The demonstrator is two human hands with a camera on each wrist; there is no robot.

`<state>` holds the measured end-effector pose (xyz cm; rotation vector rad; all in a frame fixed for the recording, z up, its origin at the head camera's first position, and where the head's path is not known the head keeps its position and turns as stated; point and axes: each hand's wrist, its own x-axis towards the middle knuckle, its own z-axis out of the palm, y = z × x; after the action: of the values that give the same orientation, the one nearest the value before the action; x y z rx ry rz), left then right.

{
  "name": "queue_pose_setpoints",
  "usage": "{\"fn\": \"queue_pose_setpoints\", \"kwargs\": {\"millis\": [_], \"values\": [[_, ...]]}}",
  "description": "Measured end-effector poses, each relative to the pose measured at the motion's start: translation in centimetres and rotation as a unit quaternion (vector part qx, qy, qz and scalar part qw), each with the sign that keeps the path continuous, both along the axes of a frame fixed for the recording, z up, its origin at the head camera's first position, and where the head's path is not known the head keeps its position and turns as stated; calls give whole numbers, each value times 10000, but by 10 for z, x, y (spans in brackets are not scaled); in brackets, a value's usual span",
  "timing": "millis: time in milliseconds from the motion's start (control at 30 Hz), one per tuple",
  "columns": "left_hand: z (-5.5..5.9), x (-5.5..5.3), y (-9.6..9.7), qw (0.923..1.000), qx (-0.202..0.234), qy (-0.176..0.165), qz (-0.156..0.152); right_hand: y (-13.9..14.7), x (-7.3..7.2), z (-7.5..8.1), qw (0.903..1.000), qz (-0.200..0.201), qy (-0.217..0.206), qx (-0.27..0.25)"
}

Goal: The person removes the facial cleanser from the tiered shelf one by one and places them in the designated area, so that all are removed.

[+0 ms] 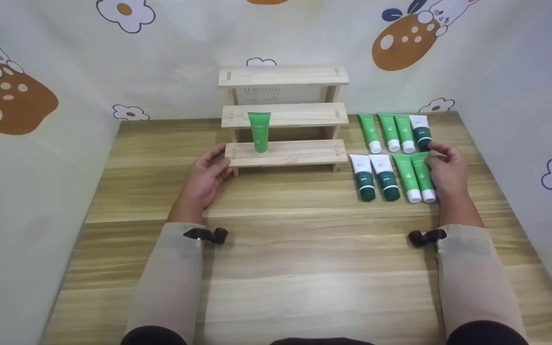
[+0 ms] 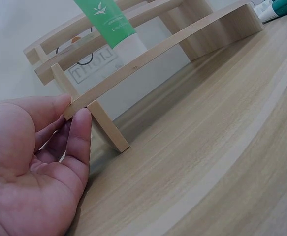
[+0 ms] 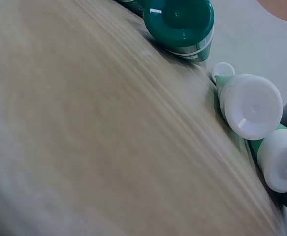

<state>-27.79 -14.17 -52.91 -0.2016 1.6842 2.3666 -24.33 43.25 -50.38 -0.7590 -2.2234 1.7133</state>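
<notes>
At the left end of the wooden rack's (image 1: 295, 152) lowest step, my left hand (image 1: 209, 175) pinches the board's corner between thumb and fingers. A green tube (image 1: 259, 129) with a white cap stands upright, cap down, on that step. On the right, my right hand (image 1: 448, 170) is bent over the outer green tube (image 1: 422, 173) of the front row. Its fingertips are right at the cap of a white and dark green tube (image 1: 420, 128) behind. I cannot tell whether they grip either one. In the right wrist view only bits of the hand show beyond the white caps (image 3: 254, 108).
Several more tubes lie in two rows right of the rack, among them a white and dark green tube (image 1: 363, 177) and a green tube (image 1: 389, 132). The wood-grain table (image 1: 304, 258) is walled by a patterned cloth (image 1: 175, 62) at the back and sides.
</notes>
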Motion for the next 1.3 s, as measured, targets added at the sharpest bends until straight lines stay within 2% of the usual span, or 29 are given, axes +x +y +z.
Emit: {"fn": "queue_pose_setpoints", "kwargs": {"millis": [167,433,600,733,933,1100,1200,1300], "values": [[0,1,0,10000,29,-6,-17,0,0,3,9999,-80,-68,-52],[1,1,-2,10000,55,45,-65,2,3,8,9966,-78,326,-752],[1,2,-2,10000,-12,1,-45,2,4,18,9945,-188,206,-1012],[2,2,-2,10000,-15,-8,-61,-3,5,28,9923,-124,407,-1164],[2,2,-1,9999,-65,27,-72,-24,4,38,9923,256,882,-826],[2,2,-1,9999,-33,52,-86,-53,4,42,9918,742,939,-458],[2,3,-1,9999,-25,100,-102,-72,5,42,9882,1111,1011,-309],[0,2,-2,9999,3,104,-117,-92,6,42,9816,1433,1192,-410]]}}
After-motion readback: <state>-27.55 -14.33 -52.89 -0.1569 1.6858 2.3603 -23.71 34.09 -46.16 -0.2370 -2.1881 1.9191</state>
